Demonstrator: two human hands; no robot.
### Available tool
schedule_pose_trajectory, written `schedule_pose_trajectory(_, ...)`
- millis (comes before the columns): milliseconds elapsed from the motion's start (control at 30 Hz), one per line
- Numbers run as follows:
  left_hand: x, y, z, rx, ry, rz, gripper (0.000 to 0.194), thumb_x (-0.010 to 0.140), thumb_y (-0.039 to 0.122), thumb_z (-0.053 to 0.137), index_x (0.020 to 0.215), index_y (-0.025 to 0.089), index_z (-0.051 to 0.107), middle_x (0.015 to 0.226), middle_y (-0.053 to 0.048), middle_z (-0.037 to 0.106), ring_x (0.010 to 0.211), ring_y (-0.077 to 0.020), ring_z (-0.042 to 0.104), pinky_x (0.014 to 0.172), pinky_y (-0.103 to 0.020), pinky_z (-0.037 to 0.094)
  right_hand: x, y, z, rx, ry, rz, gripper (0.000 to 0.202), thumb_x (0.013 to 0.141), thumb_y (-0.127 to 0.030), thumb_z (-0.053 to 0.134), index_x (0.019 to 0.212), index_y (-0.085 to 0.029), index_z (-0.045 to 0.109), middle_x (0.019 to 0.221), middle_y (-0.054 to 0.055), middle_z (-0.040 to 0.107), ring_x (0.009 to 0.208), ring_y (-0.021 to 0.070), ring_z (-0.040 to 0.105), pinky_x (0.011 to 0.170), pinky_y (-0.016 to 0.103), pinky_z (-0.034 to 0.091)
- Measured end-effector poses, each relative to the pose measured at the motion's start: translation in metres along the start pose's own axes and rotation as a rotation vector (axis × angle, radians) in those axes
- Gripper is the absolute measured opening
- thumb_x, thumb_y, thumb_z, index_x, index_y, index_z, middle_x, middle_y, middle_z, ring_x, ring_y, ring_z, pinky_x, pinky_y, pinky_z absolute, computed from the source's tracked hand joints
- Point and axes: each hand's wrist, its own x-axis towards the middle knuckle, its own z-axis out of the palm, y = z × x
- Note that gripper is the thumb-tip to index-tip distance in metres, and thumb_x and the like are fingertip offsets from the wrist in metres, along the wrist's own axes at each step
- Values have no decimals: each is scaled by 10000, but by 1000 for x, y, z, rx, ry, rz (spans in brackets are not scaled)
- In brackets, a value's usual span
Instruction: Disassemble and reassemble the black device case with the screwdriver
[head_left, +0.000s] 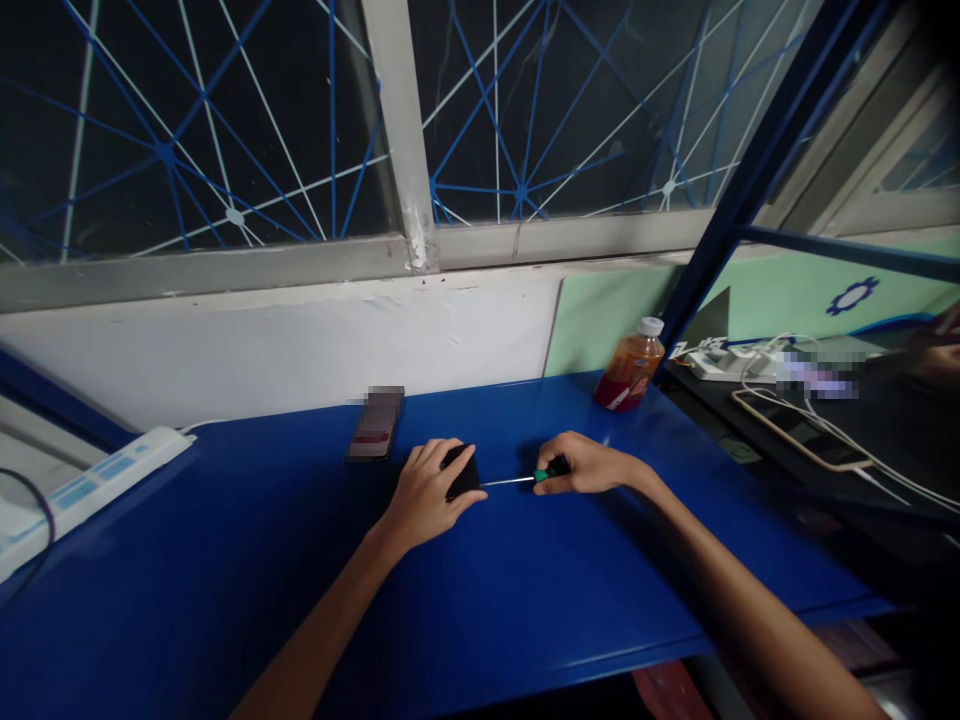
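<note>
My left hand (431, 490) grips a small black box-like object (463, 475) on the blue table, thumb along its near side and fingers over its far side. What the object is, I cannot make out. My right hand (589, 465) is closed around a screwdriver (540, 476) with a green and black handle. Its thin metal shaft points left, and the tip meets the right edge of the black object. Whether the tip sits in a screw or slot is too small to tell.
Behind my left hand a phone (376, 425) lies on the blue table (480, 600). A bottle of orange-brown drink (632, 365) stands at the back right. A white power strip (90, 495) lies at the left. Another phone (802, 430) and cables are on the dark table at right.
</note>
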Motion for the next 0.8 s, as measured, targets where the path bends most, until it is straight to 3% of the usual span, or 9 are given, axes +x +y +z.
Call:
schedule_pose_trajectory(133, -1, -1, 4, 14, -8, 13, 510, 879, 521, 538, 1297, 231, 509, 1170, -129, 580, 1064, -302, 532, 810, -446, 452, 2, 4, 2, 70, 46, 40, 386, 678, -525, 731, 733, -152, 646, 642, -22, 573, 544, 90, 454, 517, 225, 331)
schedule_pose_trajectory(267, -2, -4, 6, 26, 13, 9, 518, 879, 530, 530, 1297, 225, 508, 1158, -133, 584, 1061, -306, 533, 810, -457, 454, 5, 2, 7, 159, -1, 77, 387, 691, -518, 725, 757, -159, 598, 594, -45, 527, 487, 74, 428, 479, 217, 314)
schedule_pose_trajectory(433, -2, -7, 5, 38, -7, -10, 509, 883, 519, 532, 1284, 206, 518, 1169, -140, 580, 1060, -306, 532, 812, -459, 455, 8, -1, 11, 57, 166, 36, 416, 821, -550, 580, 712, -150, 608, 594, -22, 527, 518, 81, 398, 501, 226, 287)
schedule_pose_trajectory(500, -3, -7, 5, 40, -17, -13, 509, 885, 518, 530, 1286, 206, 515, 1176, -139, 578, 1064, -306, 529, 816, -459, 453, 8, -1, 11, 29, 174, 45, 439, 863, -548, 517, 722, -149, 635, 581, -19, 526, 511, 84, 392, 499, 231, 273)
schedule_pose_trajectory(800, -3, -8, 6, 30, -12, -6, 510, 874, 515, 550, 1286, 216, 520, 1173, -133, 580, 1066, -304, 533, 819, -451, 455, 8, 3, 8, -14, 156, 19, 458, 771, -600, 609, 686, -152, 652, 561, -35, 513, 507, 80, 367, 506, 231, 256)
